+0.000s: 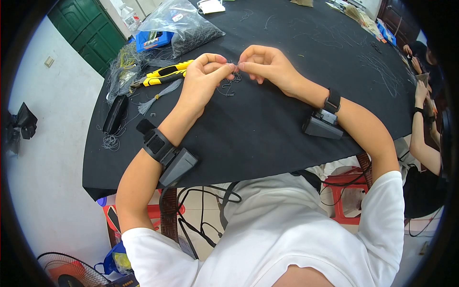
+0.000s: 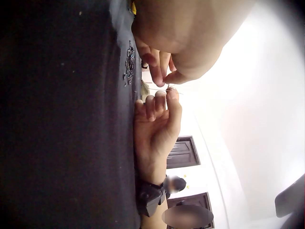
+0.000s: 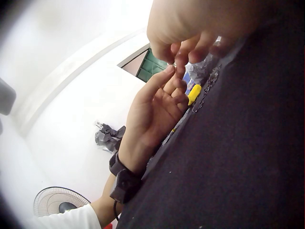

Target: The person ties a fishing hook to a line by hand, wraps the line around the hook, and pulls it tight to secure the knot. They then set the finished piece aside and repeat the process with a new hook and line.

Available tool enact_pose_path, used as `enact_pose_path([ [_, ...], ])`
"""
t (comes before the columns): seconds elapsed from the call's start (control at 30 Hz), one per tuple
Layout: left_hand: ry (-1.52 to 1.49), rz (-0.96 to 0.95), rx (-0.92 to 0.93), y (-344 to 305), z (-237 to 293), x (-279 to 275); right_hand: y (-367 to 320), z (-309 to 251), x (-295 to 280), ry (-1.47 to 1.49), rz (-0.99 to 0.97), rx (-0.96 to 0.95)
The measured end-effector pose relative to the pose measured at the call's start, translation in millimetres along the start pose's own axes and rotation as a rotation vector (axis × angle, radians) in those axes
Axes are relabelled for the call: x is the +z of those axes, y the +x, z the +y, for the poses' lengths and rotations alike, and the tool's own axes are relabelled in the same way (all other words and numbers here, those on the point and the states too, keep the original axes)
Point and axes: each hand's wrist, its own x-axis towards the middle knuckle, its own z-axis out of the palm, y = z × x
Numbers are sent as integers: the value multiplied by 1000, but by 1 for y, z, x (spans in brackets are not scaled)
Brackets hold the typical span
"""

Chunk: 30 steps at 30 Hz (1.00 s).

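A thin, pale strand (image 2: 167,89) is pinched at the fingertips of the left hand (image 1: 203,79) and the right hand (image 1: 270,67), raised above the black-covered worktop (image 1: 267,134), its fine ends sticking out past the fingers. Just below lies a small, loose heap of dark, glossy, hook-shaped pieces (image 2: 129,64), tangled together, a few curved ones straying at its edge.

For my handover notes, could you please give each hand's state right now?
Left hand: closed, pinching a thin, pale, thread-like strand.
Right hand: closed, apparently pinching the same strand; its material cannot be told.
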Motion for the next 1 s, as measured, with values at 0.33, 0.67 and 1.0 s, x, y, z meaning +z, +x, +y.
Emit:
enact_pose_path([
  [0.33,19,-96,17,-3,4,1,2,5,-2,0,-14,18],
  [0.67,-28,-133,21,-3,4,2,1,3,-1,16,3,7],
  [1.0,37,-136,2,-1,4,1,0,0,-2,39,39,-7],
])
